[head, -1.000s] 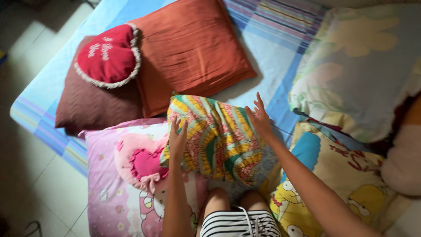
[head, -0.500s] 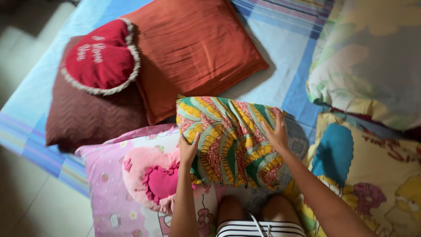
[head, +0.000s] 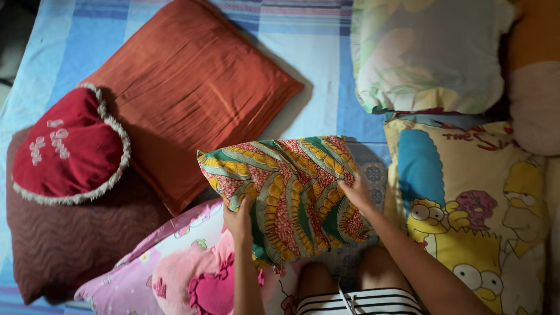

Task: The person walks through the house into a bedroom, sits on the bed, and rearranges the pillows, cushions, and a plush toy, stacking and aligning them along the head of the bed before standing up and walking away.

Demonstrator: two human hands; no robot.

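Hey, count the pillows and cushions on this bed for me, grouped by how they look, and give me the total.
Plain rust-orange or maroon cushions: 2 (rust-orange square cushion, maroon quilted cushion)
Red heart-shaped cushion with white fringe: 1
Printed pillows: 4 (green-and-yellow patterned pillow held by both hands, pink cartoon pillow, yellow cartoon pillow, pale floral pillow)
Total: 7

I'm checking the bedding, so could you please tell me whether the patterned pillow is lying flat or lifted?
Lifted and tilted: both hands, left hand and right hand, grip the patterned pillow by its sides above the lap.

Green-yellow-red wavy-print pillow [head: 286,189], plain orange cushion [head: 186,99]
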